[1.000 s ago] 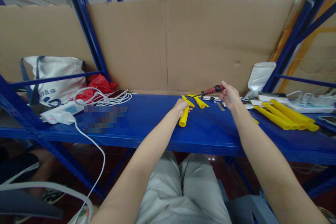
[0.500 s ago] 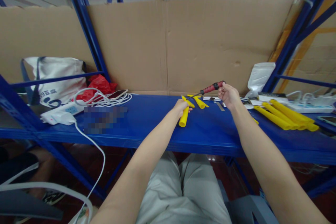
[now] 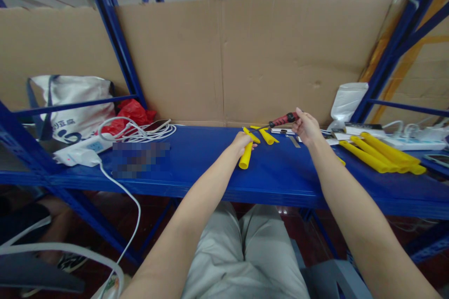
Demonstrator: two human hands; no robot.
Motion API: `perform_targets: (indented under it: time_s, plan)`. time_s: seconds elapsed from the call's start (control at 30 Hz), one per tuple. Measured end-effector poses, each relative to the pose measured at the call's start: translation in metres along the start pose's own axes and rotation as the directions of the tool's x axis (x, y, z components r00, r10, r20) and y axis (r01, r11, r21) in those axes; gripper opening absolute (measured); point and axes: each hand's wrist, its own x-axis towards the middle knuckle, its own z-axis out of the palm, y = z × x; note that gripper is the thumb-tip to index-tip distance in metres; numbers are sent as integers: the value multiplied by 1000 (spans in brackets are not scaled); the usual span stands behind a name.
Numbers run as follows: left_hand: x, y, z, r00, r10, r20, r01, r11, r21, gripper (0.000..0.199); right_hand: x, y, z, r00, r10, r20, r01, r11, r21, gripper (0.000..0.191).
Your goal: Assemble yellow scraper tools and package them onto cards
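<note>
One tube (image 3: 245,156) (yellow) protrudes from left fingers (image 3: 254,145); right fingers (image 3: 301,114) pinch screwdriver (image 3: 281,121).

The bare left arm (image 3: 196,205) and bare right arm (image 3: 345,191) reach forward. The left grip (image 3: 242,143), a bare hand, is curled and low. The right grip (image 3: 307,127), a bare hand too, is higher, its fingers (image 3: 300,115) pinched together.
</note>
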Motion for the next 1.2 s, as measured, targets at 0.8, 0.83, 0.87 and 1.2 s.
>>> perform_targets:
  time_s: [0.8, 0.83, 0.87, 1.2]
  plan:
    - [-5, 2, 1, 1000, 9, -4, -9, 1000, 7, 33, -3, 1, 1, 995, -96, 34, 97, 995, -6, 48]
    - [-5, 2, 1, 1000, 11, -4, -11, 1000, 7, 31, -2, 2, 1, 996, -84, 28, 84, 996, -18, 50]
    - [-5, 2, 1, 1000, 14, -3, -14, 1000, 8, 30, -2, 2, 1, 997, -71, 20, 71, 997, -28, 51]
    - [-6, 2, 0, 1000, 14, -6, -14, 1000, 11, 28, -3, 0, 3, 998, -59, -19, 58, 997, -42, 42]
